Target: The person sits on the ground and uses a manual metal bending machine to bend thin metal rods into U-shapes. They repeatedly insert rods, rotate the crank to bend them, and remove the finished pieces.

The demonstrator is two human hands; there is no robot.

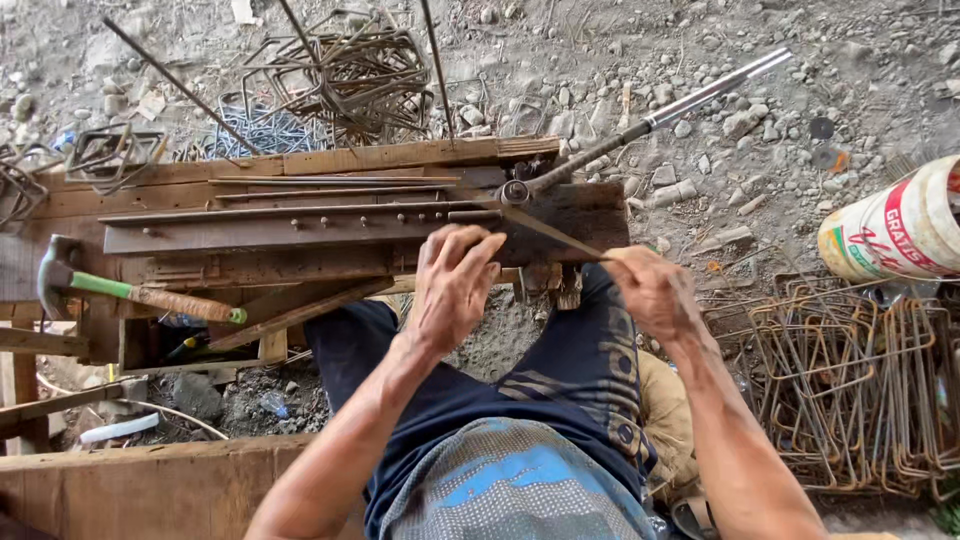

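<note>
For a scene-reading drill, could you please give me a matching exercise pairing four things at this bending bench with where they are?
Things:
1. hammer
2. bucket
3. bent stirrups
4. thin rod

Places:
A. stacked on the ground at right
B. held by the right hand
C. on the bench, left end
D. lying at the far right edge

Pairs: 1-C, 2-D, 3-A, 4-B

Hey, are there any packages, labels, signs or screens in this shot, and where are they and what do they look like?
Bucket: at the right edge on the gravel, lying on its side above the stack of bent steel rods; round, white, with a printed label in red, yellow and green.
No signs or screens in view.
</note>
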